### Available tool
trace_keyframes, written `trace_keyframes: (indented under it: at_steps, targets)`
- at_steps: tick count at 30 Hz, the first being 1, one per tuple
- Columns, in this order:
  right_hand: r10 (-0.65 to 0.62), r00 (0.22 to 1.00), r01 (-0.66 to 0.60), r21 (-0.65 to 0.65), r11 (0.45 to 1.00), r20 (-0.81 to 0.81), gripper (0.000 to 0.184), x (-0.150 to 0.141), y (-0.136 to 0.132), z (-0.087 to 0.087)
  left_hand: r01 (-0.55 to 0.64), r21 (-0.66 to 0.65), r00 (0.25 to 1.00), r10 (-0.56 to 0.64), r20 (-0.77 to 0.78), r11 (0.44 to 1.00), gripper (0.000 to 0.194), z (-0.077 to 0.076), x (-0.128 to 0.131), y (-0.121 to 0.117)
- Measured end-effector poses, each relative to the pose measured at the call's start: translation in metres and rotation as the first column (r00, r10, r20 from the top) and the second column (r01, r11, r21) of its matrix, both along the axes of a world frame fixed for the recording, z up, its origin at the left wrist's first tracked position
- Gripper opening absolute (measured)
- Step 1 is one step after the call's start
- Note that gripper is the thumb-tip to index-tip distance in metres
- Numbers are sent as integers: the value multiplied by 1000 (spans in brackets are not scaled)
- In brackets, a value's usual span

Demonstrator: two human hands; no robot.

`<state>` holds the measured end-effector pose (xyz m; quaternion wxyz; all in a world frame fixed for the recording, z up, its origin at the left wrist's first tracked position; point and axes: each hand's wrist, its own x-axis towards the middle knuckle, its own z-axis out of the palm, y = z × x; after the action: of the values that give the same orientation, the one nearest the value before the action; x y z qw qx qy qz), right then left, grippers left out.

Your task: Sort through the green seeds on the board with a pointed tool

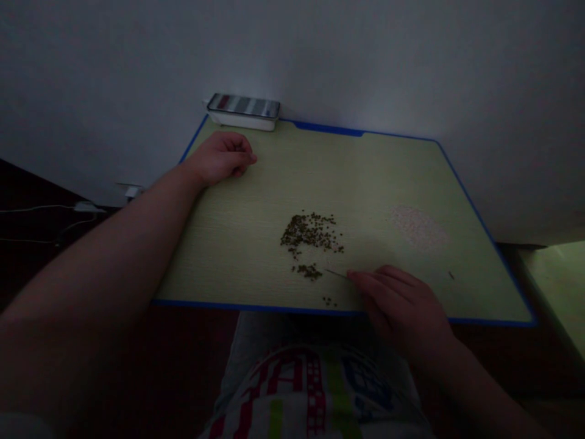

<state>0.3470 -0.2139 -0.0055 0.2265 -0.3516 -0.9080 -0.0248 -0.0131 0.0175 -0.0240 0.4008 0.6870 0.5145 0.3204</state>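
My right hand point(402, 299) is at the near edge of the table, its thumb and fingers pinched on a thin, pointed tool point(336, 272) whose exact kind I cannot make out. The tool's tip lies just right of a small cluster of dark green beans point(308, 271), which look like mung beans. A larger pile of these beans point(308, 231), with some pale grains among them, spreads just beyond. On the right lies a patch of pale, rice-like grains point(419, 228). My left hand point(223, 157) rests at the far left of the table, fingers curled in, with nothing visible in them.
The pale table point(256, 262) has a blue rim and stands against a wall point(365, 61). A white case with a striped lid point(244, 110) sits at its back left corner. Several stray beans point(329, 302) lie near the front edge, and a small dark piece point(451, 275) at right.
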Motion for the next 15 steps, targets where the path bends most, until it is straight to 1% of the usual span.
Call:
trace_keyframes:
  at_steps: [4,7,10,15]
  targets:
    - [64,998,-64,-11,998,-9,29,-3,2,0,-4,-17,1000,4,-17,1000,15,1,0,-1]
    - [106,994,-106,-20,994,-22,29,-1,0,2,-23,-26,1000,23,-10,999,13,4,3,-4]
    - [113,993,-114,-36,993,-20,28,1,-4,3,-40,-39,999,40,8,998,13,10,7,-9]
    - [133,991,-134,-50,990,-23,28,-5,-7,3,-14,-62,999,16,39,998,15,14,9,-12]
